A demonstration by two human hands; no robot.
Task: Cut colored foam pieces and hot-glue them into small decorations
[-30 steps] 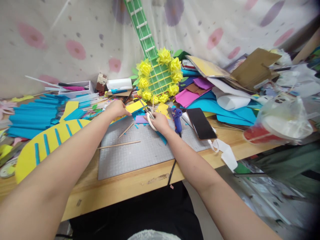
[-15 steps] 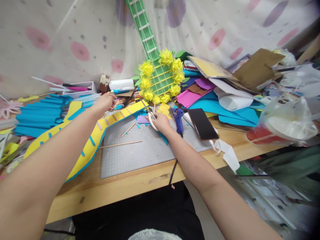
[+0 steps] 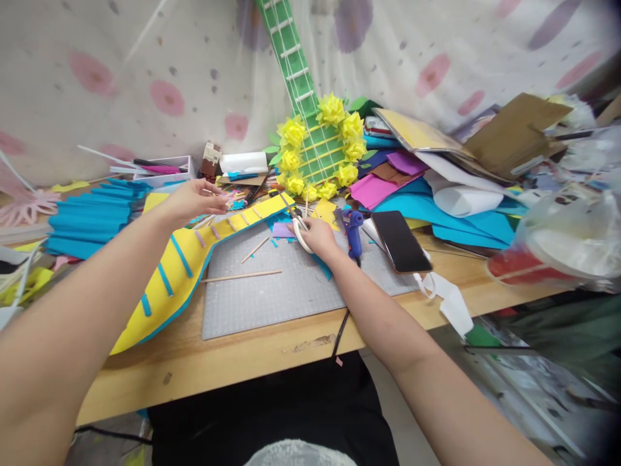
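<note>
A yellow guitar-shaped cutout edged in blue (image 3: 194, 259) lies on the pale wooden table (image 3: 301, 340), its rounded body left of the grey gridded cutting mat (image 3: 257, 307) and its narrow neck reaching over the mat's far left part. The main change is at the bare left hand (image 3: 194, 202): a second ago it was at the neck, and now it has drawn back to the left, over the scraps beside the neck, fingers loosely parted and nothing visible in them. That leaves the cutout resting on its own, so the work looks to be between two actions. The bare right hand (image 3: 319, 236) has stayed put, gripping scissors with white looped handles (image 3: 301, 241); their dark blades overlap the neck's tip in this view, though I cannot tell whether they touch it. Against the earliest frame, the cutout's body has come nearer the front edge and more of the row of coloured strips along the neck shows. Around it, the thin wooden stick (image 3: 242, 276) on the mat, the blue glue gun (image 3: 354, 233), the black phone (image 3: 402, 241) and the green paper guitar with yellow flowers (image 3: 317, 152) keep their places; the whole view has merely slid slightly.
</note>
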